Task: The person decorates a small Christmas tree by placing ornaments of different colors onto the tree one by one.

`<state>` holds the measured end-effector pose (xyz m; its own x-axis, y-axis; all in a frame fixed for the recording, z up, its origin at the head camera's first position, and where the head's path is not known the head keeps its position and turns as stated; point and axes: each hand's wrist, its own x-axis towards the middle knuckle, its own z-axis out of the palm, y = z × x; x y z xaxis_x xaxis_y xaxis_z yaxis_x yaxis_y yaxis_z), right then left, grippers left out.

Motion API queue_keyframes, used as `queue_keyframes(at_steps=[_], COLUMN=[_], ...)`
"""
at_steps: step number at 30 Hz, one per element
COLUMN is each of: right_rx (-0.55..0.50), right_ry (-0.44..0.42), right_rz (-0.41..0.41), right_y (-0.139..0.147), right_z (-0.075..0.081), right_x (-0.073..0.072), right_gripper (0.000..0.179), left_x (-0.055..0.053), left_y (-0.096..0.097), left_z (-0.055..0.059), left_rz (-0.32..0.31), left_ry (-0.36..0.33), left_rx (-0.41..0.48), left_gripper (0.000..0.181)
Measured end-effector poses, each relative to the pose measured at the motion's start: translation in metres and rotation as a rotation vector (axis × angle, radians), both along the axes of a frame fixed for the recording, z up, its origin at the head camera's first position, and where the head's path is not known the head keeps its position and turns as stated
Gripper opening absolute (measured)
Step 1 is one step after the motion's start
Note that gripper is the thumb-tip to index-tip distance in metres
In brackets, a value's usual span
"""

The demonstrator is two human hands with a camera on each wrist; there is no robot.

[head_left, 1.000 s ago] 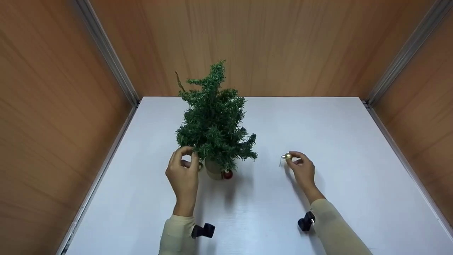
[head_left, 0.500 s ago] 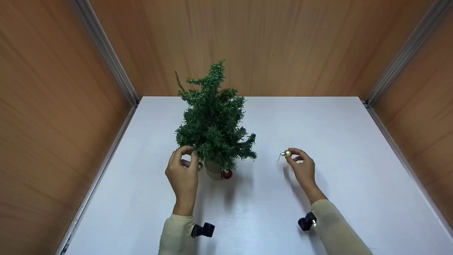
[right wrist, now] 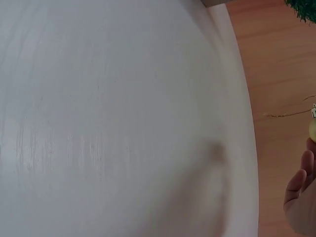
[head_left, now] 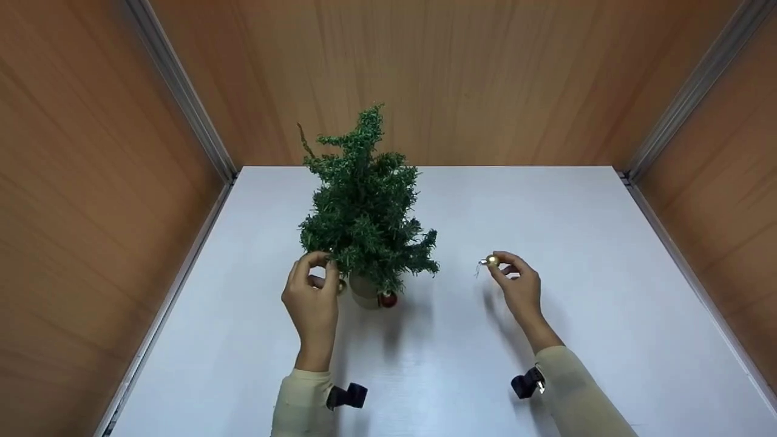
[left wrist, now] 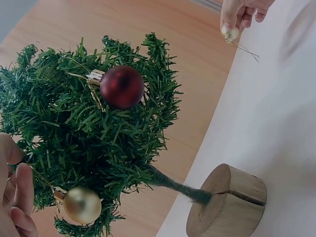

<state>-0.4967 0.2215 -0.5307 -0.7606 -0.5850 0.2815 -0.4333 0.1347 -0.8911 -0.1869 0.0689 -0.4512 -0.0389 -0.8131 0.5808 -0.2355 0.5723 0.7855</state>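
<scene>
A small green artificial Christmas tree [head_left: 364,212] stands on a round wooden base [left wrist: 229,200]. My left hand [head_left: 312,297] is at its lower left side, thumb and forefinger pinching a branch tip; the fingertips are partly sunk in the greenery. Just beside those fingers a gold bauble [left wrist: 83,205] hangs by its thread. A dark red bauble [left wrist: 122,87] hangs from a front branch. To the right of the tree, my right hand [head_left: 519,288] holds another gold bauble [head_left: 492,260] between thumb and fingers above the table. Its silver cap and thread loop point left toward the tree.
The white table [head_left: 576,243] is enclosed by wood-grain panels [head_left: 461,79] at the back and both sides, with metal strips at the corners. A black wrist camera [head_left: 347,396] sits on the left sleeve, another camera [head_left: 527,383] on the right.
My right hand has lifted the gold bauble slightly, moving it a little farther from me. The left hand keeps its place at the branch.
</scene>
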Motion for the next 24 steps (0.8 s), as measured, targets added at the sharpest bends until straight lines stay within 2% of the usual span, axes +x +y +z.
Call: queue_keyframes(at_steps=[7, 13, 24], right_rx=[-0.026, -0.066, -0.042], right_ry=[0.023, 0.040, 0.043], right_rz=[0.023, 0.041, 0.027], right_y=[0.002, 0.002, 0.004], right_z=[0.010, 0.018, 0.026], right_x=[0.003, 0.006, 0.008], right_gripper=[0.035, 0.031, 0.034], left_x=[0.001, 0.000, 0.001], left_y=[0.001, 0.000, 0.000], left_z=[0.001, 0.000, -0.002], left_rz=[0.002, 0.004, 0.007], left_ry=[0.008, 0.009, -0.010], left_rx=[0.002, -0.002, 0.012], left_gripper=[0.010, 0.010, 0.010])
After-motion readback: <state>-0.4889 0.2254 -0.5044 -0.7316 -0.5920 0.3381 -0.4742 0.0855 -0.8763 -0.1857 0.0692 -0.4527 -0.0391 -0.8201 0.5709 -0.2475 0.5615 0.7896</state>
